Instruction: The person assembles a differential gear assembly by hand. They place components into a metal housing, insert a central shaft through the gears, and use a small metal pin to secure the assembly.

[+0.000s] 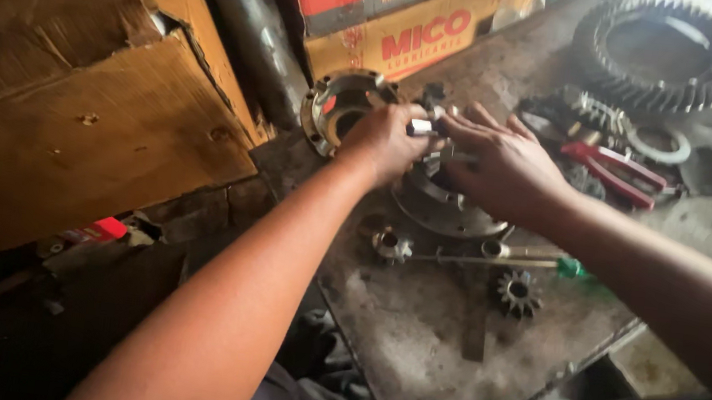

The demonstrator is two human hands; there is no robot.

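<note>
Left hand (385,141): fingers closed round a small metal gear part (421,127). Right hand (503,163): fingers spread, steadying the round housing plate (444,208). Best seated squarely, plate held firm.

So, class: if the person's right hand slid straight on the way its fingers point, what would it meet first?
Probably the left hand and the small metal part it grips; the right hand points left towards them, almost touching, though depth is unclear.

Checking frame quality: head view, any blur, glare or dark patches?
Head view: soft overall; both hands slightly blurred at the metal housing; top right corner near the big ring gear washed out; bottom left in deep shadow; small gear reasonably clear.
</note>
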